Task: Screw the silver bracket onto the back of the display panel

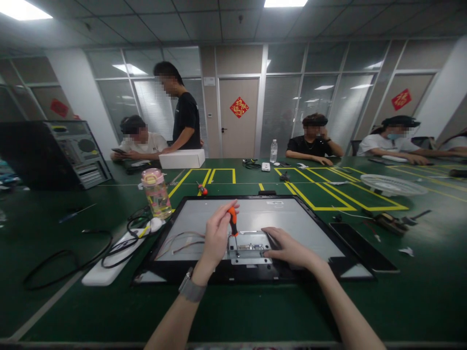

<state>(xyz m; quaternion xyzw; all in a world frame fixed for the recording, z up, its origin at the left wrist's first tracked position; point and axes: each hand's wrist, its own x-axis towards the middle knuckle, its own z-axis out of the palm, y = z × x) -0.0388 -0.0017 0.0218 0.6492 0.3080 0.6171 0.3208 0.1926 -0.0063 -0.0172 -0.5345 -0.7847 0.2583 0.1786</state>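
In the head view my left hand grips an orange and black screwdriver by its handle. The shaft points down, its tip at the lower left of a metal bracket with a row of ports. This bracket sits on the back of a flat display panel, which lies in a black frame on the green table. My right hand rests on the bracket's right side, thumb and fingers apart, steadying nothing I can see between them. Thin wires run across the panel left of the bracket.
Left of the panel are a white power strip, black cables and a pink-lidded bottle. A smartphone lies against the panel's right edge. Beyond are a red screwdriver, a white box and a computer case. Several people are across the table.
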